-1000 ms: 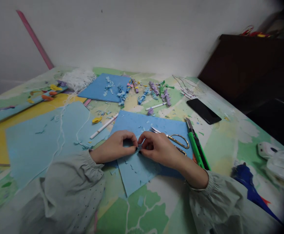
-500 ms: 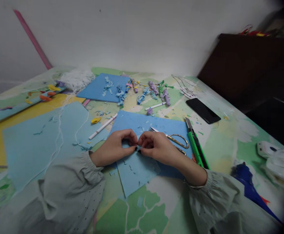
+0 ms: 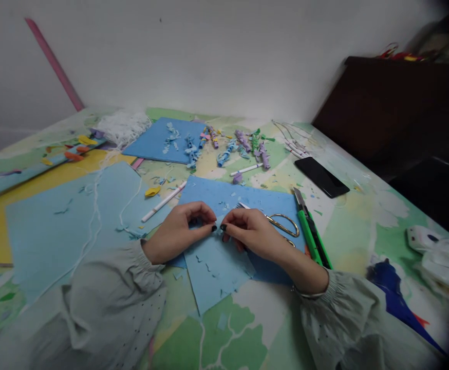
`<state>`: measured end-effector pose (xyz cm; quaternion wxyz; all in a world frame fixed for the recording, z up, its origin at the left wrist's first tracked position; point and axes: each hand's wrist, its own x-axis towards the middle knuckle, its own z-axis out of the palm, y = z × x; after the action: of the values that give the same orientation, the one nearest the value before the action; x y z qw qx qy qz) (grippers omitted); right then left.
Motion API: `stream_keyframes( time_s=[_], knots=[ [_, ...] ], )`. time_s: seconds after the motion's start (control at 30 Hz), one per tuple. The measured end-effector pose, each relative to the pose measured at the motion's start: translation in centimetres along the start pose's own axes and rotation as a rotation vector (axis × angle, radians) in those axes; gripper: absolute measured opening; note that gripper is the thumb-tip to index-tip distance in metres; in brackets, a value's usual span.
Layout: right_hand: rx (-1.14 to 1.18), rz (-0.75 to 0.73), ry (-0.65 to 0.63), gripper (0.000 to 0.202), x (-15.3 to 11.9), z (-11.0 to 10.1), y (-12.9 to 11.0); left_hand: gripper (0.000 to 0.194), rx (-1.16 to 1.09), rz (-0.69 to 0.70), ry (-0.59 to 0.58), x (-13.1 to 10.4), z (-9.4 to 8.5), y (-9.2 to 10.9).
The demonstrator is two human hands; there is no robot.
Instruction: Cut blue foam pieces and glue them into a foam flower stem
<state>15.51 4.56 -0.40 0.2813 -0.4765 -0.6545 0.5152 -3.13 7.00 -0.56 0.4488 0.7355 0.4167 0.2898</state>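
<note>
My left hand (image 3: 184, 228) is closed in a pinch, thumb and forefinger close together. Opposite it, my right hand (image 3: 249, 228) pinches as well, its dark-nailed thumb turned toward the left. A tiny light-blue scrap (image 3: 219, 225) shows between the two sets of fingertips; its shape is mostly hidden. Beneath the hands lies a light-blue sheet (image 3: 214, 275) strewn with small clippings, partly over a darker blue sheet (image 3: 274, 200). Gold-handled scissors (image 3: 284, 224) rest beside my right hand, blades partly behind it. A green utility knife (image 3: 312, 234) lies further right, blade out.
White paper sticks (image 3: 164, 201) and fringed paper rolls (image 3: 228, 152) lie beyond the hands. White string (image 3: 95, 205) crosses a large light-blue sheet (image 3: 51, 221) at left. A black phone (image 3: 321, 176) and blue-handled tool (image 3: 392, 293) are at right.
My fingertips have drawn slightly apart, and my right hand has turned a little so its thumb nail shows. The things on the table have stayed in place.
</note>
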Motion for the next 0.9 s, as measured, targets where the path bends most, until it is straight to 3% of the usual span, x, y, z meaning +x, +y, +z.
stream_keyframes(
  time_s=[0.4,0.9],
  knots=[
    [-0.046,0.020,0.035,0.009,0.13,0.25,0.26,0.011,-0.035,-0.050,0.051,0.05,-0.04,-0.33],
    [0.110,0.054,0.053,0.008,0.30,0.60,0.16,0.013,-0.117,-0.060,0.111,0.03,0.30,-0.43]
  ],
)
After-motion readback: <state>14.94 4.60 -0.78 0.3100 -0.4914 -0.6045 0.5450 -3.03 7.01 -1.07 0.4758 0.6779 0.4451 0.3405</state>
